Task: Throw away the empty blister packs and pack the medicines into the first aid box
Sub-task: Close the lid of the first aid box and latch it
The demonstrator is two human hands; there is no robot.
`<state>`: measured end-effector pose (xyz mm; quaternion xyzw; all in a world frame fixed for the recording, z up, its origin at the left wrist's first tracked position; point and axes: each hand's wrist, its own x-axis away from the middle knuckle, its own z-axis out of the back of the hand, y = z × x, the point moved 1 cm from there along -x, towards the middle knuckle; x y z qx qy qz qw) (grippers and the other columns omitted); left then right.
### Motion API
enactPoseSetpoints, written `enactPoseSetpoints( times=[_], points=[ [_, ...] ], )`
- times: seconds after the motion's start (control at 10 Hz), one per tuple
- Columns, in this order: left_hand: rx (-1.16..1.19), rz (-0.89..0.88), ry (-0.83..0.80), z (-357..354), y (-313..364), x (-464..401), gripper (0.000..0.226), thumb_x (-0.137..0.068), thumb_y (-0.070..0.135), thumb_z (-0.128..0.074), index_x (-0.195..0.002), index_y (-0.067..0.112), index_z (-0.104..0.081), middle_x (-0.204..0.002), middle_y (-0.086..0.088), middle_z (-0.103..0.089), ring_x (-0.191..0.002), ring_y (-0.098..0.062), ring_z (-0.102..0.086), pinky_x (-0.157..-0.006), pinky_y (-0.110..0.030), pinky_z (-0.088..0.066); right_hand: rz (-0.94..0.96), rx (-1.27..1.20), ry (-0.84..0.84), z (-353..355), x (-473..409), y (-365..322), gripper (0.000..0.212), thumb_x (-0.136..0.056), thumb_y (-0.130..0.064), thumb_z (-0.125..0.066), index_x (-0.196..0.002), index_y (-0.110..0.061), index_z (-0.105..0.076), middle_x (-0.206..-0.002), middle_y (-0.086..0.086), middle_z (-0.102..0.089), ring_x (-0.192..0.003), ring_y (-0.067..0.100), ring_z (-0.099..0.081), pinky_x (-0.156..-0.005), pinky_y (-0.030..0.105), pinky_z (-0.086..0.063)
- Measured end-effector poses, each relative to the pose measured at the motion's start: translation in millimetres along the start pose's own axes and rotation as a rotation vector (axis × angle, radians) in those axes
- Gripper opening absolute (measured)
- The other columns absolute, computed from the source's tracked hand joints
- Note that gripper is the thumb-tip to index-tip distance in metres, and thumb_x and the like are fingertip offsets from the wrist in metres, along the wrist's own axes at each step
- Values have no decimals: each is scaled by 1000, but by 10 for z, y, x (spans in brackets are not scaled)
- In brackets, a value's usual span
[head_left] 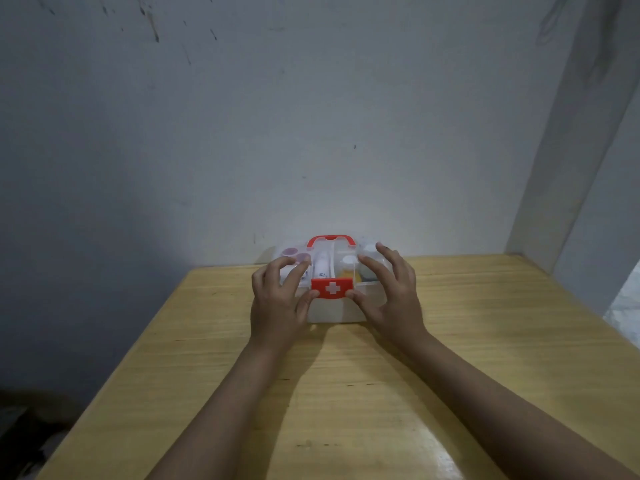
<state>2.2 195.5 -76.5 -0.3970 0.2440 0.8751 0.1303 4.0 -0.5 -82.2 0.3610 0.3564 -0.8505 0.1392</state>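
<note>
Now both hands — left hand [277, 303], right hand [391, 299] — on first aid box [334, 308], table [485, 341].

Legible markings: one sign only. White cross [332, 288] on the red latch [332, 289] at the front of the translucent first aid box [337, 308]; plain symbol, no lettering with it. Latch sits between the thumbs of the left hand [277, 303] and right hand [391, 296].

White tube [322, 266] seen through the lid carries a small dark print near its front end; too blurred to read.

No other text, brand, number or label legible on the box, its contents, the wooden table [450, 358] or the wall [277, 133]
</note>
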Motion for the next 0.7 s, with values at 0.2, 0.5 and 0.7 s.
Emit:
enactPoseSetpoints(
  times=[0.2,0.5,0.7],
  points=[
    [40,59,-45,-169,-70,-217,54,-78,27,-74,-130,26,-57,-130,-1,-49,-119,-24,-37,-79,-27,-44,-32,-14,-43,-58,-264,94,56,-75,-43,-71,-126,-30,-51,-146,0,-40,-133,23,-38,-100,41,-45],
    [48,95,-43,-373,-116,-421,54,-79,26,-73,-130,27,-55,-132,-1,-47,-120,-24,-36,-83,-24,-41,-71,13,-80,-156,-547,213,57,-72,-44,-73,-123,-28,-53,-142,2,-43,-128,22,-43,-97,39,-47],
    [121,160,-52,-293,15,-461,54,-79,25,-70,-131,25,-53,-132,-2,-44,-123,-23,-34,-91,-34,-48,-124,92,-109,-89,-543,125,69,-74,-50,-69,-135,-37,-41,-155,0,-27,-143,34,-21,-111,64,-12]
  ],
)
